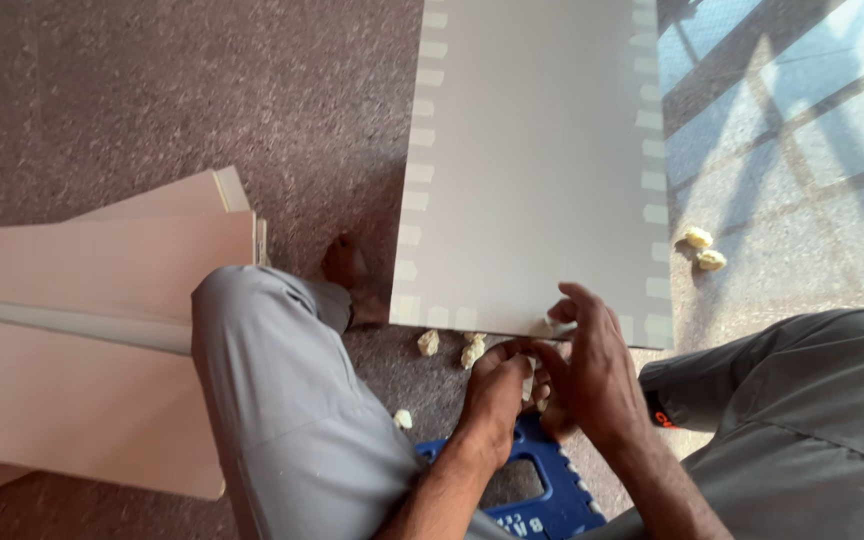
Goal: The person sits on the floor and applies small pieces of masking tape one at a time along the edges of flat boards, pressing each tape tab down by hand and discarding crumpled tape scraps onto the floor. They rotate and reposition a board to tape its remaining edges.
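Head view, looking down at a person seated on a blue plastic stool (542,500), knees apart in grey trousers.

Board: a large pale grey board (532,160) lies flat on the speckled floor (202,90) between the knees, its near edge just in front of the hands. Short strips of pale tape (415,200) run along its left, right and near edges.

Left hand (497,390): just below the board's near edge, fingers curled inward, fingertips meeting the right hand. It appears to pinch something small and pale, but the object is mostly hidden; cannot say what it is.

Right hand (592,375): fingers partly bent, forefinger and thumb reaching up to the near edge of the board, touching it at a tape strip (549,323). Not closed on anything that can be made out.

Surroundings: crumpled yellowish tape wads (472,350) lie on the floor just beside the board's near edge; two more wads (704,248) sit off its right side. A bare foot (352,280) rests against the board's left near corner. Stacked beige panels (102,330) lie to the left, well apart from the hands.
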`<state>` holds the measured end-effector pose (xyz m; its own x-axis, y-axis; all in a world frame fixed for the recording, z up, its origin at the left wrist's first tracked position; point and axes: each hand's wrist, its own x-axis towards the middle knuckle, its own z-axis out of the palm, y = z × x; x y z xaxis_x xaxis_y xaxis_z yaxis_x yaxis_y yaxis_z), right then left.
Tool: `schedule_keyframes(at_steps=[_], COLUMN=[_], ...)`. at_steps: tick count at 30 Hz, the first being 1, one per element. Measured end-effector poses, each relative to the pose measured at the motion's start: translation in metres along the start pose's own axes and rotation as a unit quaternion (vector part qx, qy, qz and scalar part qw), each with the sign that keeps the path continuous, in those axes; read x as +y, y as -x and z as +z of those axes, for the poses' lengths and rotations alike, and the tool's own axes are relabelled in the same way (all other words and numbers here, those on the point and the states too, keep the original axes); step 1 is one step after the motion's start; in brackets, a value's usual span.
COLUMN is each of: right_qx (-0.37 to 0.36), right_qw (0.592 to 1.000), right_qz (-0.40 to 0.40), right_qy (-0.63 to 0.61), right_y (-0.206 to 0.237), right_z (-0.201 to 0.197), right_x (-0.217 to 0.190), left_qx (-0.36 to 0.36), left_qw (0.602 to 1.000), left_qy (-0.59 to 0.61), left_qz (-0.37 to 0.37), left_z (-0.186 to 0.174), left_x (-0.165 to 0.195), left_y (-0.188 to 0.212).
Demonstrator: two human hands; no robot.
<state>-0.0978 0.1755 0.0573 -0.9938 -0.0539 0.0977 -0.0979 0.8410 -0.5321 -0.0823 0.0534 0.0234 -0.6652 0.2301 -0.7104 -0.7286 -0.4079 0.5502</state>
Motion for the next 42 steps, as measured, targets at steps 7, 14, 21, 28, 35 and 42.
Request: schedule_keyframes(at_steps=[7,14,21,28,35,42], right_qx=[-0.072,-0.085,-0.048,-0.113,-0.076,-0.078], right_qw=[0.995,0.995,0.999,0.992,0.996,0.99], right_qz=[0.024,0.046,-0.004,-0.026,-0.018,-0.104], right_qy=[0.071,0.019,0.02,0.039,-0.032,0.051], right_y=[-0.012,-0.009,-0.004,-0.013,-0.008,-0.009], right_z=[-0.005,-0.006,0.005,-0.004,-0.005,-0.004], right_x=[-0.006,0.0,0.013,0.013,0.014,0.015], left_qx=[-0.015,-0.032,-0.007,0.004,-0.017,-0.044], left_qw=[1.0,0.999,1.0,0.999,0.998,0.998], left_qy=[-0.003,-0.003,0.0,-0.053,-0.057,-0.031], left_qz=[-0.003,0.016,0.001,-0.014,0.007,0.032], left_z=[0.001,0.002,0.0,0.004,0.006,0.003], left_x=[0.001,0.001,0.0,0.0,-0.002,0.0], left_y=[-0.001,-0.002,0.0,-0.003,-0.003,-0.005])
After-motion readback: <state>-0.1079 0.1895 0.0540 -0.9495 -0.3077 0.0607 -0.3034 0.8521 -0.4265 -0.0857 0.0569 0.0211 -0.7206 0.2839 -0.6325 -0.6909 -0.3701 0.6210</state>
